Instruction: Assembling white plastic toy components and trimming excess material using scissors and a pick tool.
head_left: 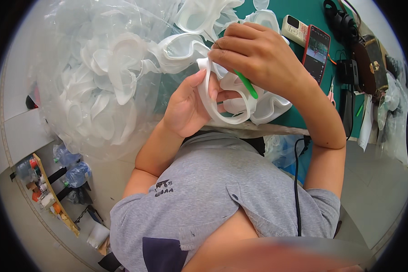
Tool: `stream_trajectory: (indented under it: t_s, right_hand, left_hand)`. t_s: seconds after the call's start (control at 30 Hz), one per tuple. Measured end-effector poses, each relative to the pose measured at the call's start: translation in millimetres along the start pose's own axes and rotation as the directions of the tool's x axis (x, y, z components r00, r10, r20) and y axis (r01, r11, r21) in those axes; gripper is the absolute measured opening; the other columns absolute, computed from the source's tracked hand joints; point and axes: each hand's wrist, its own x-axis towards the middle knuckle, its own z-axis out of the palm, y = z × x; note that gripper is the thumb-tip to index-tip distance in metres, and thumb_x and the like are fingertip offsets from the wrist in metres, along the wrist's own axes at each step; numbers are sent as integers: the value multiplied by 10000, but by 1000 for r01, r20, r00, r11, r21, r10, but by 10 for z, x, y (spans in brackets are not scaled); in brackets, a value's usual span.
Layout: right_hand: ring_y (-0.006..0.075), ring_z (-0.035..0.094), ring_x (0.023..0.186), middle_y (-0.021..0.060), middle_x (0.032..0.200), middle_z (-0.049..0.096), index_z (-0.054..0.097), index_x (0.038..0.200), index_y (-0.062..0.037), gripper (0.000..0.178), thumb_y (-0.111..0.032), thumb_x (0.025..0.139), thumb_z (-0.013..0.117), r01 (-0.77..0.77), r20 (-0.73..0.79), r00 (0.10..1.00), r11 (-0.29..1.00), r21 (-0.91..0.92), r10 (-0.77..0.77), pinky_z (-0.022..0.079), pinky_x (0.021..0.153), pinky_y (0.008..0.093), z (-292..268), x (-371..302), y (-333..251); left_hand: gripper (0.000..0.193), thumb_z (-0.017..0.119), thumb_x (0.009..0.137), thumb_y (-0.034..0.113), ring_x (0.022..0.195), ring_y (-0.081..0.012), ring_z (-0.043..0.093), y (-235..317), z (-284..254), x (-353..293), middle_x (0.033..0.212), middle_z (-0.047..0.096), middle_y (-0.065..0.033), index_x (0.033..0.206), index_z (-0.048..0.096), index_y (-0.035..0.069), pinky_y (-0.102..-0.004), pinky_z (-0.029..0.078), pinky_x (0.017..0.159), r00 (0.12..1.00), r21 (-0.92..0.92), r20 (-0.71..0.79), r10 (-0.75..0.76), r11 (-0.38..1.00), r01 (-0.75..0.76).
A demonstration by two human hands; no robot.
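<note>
The left hand point(186, 103) grips a white goggle frame point(204, 90) above the near edge of the green table point(299, 9), while the right hand point(254, 50) pinches a green-handled tool point(248, 86) (whether its tip touches the frame, I cannot tell). Steady rim support and light tool pressure seem best. Loose goggles point(182, 47) crowd the far side, a bulging clear bag point(93, 147) hems in the left, and a phone point(316, 51) lies far right.

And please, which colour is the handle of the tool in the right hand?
The handle is bright green, seen best in the head view.
</note>
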Motion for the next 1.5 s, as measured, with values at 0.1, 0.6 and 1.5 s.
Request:
stream_trajectory:
  t_s: [0.1,0.6,1.5]
  right_hand:
    - [205,620,900,35,946,655,666,963,-66,311,-140,661,670,21,8,1000,1000,23,-21,522,729,343,12,-36,-12]
    - [234,626,757,91,833,663,695,973,-34,287,47,701,744,-238,-197,940,950,203,278,516,662,315,-70,-309,-66]
    - [129,581,702,54,832,629,611,875,-19,182,19,759,746,-539,180,829,669,512,530,476,630,255,-94,-464,-250]
  left_hand:
    - [442,330,1021,414,1090,-236,589,24,-3,-48,998,612,-83,880,575,74,-398,477,881,998,35,-60,-20,999,22]
    - [405,390,1037,350,839,-156,477,63,38,82,852,523,-24,831,580,58,-307,390,837,980,101,-177,92,992,-75]
    - [235,357,1039,185,402,-85,465,92,24,128,575,446,0,1062,517,15,-260,508,433,922,-214,-81,-378,910,355]
